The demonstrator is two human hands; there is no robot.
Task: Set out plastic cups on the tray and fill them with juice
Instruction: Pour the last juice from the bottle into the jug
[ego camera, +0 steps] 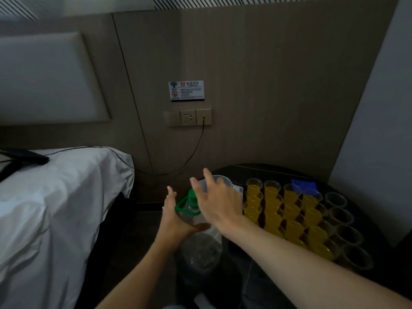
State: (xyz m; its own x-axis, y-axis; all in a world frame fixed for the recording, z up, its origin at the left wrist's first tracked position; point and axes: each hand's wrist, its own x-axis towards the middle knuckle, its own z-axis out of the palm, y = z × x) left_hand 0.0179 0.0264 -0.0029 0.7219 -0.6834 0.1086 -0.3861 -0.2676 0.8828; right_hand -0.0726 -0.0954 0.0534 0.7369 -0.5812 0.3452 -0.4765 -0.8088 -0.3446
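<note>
Gripping a large clear plastic bottle [200, 246] in the left hand [176, 216] at 6 o'clock of the view: fingers curled under the bottle's shoulder, thumb raised along its 9 o'clock side. Bottle upright, almost drained, with a green screw cap [191, 195] and a green carry loop. Reaching across with the right hand [219, 198], fingers straight and spread apart, holding nothing, poised just over the cap; contact with it impossible to judge. Directly behind that hand, at its 12 o'clock, a clear plastic measuring jug [214, 178], partly hidden.

At 4 o'clock of the view, on a dark round table top [267, 170]: four close rows of clear plastic cups filled with yellow-orange juice [289, 210], rims touching. Along their 3 o'clock edge, one row of empty clear plastic cups [341, 216]. Too dim to separate a tray from the table beneath. At 12 o'clock of the cups, a flat blue packet [304, 185].

At 9 o'clock, a bed under a white sheet [66, 197]. At 12 o'clock on the panelled wall, a socket plate [188, 117] with a black cable [196, 150] hanging from it, and a small white sign [186, 90] above.
</note>
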